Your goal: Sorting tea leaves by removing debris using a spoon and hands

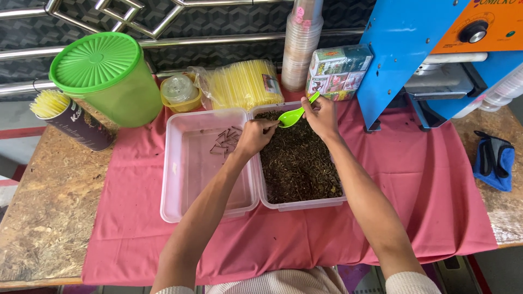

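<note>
Right hand (322,115) pinches green spoon (294,113) over tub of dark dried leaves (298,163), left hand (253,136) closed on something small at its bowl (unclear what); a tilted spoon would likely spill onto pink cloth (425,179).

Tea tray (283,206) right of lid (188,209)

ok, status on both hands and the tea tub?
Right hand grips green spoon. Left hand pinching at the spoon bowl. Both over tub of dark loose leaves. Nothing blocking.
</note>
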